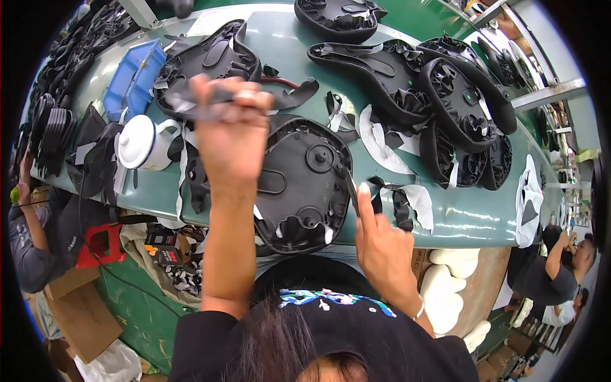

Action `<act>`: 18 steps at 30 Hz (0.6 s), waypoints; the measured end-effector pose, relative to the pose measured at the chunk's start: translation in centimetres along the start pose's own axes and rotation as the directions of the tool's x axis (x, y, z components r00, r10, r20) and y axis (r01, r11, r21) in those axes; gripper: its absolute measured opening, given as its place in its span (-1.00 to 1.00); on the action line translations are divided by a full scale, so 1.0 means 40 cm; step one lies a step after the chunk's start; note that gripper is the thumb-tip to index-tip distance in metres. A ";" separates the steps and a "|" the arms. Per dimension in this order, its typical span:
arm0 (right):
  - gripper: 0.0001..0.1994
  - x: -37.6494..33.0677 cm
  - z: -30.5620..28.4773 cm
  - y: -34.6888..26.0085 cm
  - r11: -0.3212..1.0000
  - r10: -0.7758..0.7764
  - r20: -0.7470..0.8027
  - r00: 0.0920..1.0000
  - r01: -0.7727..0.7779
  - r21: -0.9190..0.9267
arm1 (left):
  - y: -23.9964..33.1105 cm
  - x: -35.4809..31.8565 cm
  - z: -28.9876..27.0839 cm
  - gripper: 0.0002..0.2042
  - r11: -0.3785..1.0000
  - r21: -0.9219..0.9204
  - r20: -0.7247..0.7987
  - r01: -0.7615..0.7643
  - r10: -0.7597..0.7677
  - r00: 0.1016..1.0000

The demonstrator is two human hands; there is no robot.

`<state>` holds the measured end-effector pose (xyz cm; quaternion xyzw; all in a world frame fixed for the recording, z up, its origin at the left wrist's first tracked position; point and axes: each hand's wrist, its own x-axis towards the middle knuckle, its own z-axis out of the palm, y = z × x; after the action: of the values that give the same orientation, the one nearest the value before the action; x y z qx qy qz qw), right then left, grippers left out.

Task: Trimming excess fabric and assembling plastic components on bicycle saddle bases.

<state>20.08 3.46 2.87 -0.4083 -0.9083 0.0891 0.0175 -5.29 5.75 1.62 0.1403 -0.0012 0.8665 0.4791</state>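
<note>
My left hand (230,134) is raised above the green table (471,216), its fingers closed on a thin strip of dark material (219,97) that is motion-blurred. Under it lies an upturned black seat shell (304,184) with folded cover edges around its rim. My right hand (380,245) is at the shell's right edge, forefinger stretched along a slim metal tool (352,188) that it grips against the rim. White and black offcuts (407,200) lie just right of the tool.
Several more black seat shells (445,95) lie across the table's far side. A white container (141,142) and a blue tray (132,77) stand at the left. Other people (554,267) work at both sides. Cardboard boxes (79,312) sit on the floor.
</note>
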 end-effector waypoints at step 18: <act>-0.63 0.117 -0.105 0.150 0.959 -0.239 -0.010 0.971 0.235 -0.160 | 0.002 -0.030 -0.006 -0.66 0.636 0.764 -0.238 0.110 0.119 0.964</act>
<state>21.83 11.45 5.74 -0.2979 -0.9545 0.0081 0.0089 -4.81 4.75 1.10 0.2135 0.4324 0.7957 0.3664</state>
